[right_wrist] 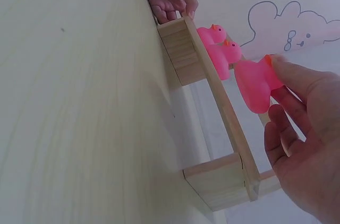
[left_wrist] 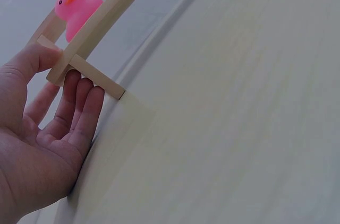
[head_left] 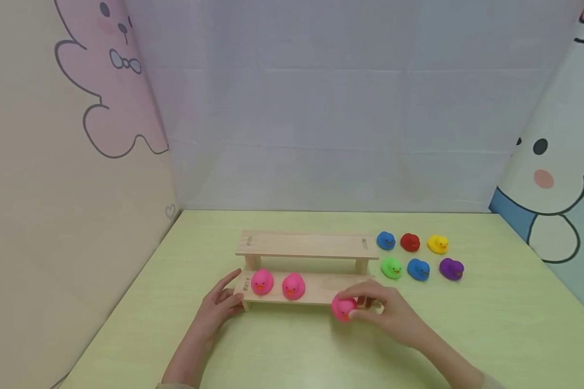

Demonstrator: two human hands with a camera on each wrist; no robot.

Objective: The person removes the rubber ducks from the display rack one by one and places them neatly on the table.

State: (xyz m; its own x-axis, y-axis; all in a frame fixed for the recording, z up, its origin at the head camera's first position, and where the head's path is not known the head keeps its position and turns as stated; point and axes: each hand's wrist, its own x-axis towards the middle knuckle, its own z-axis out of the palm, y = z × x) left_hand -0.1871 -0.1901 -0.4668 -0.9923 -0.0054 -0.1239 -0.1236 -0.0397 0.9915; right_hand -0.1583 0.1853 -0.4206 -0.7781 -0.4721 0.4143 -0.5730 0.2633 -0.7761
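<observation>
A two-tier wooden rack (head_left: 306, 246) stands on the table, its lower step in front. Two pink rubber ducks, the left one (head_left: 262, 282) and its neighbour (head_left: 293, 286), sit on the left half of that step. My left hand (head_left: 219, 305) grips the step's left end; in the left wrist view the thumb lies at the board's edge and the fingertips touch underneath, by the leg (left_wrist: 98, 78). Between thumb and fingers, my right hand (head_left: 386, 313) pinches a third pink rubber duck (right_wrist: 256, 86), held off the step near its right front edge.
Right of the rack, loose rubber ducks sit in two rows: blue (head_left: 386, 241), red (head_left: 410, 242) and yellow (head_left: 438, 244) behind; green (head_left: 391, 267), another blue (head_left: 418, 269) and purple (head_left: 451, 269) in front. Patterned walls (head_left: 102, 205) and a pale backdrop (head_left: 340, 135) border the table.
</observation>
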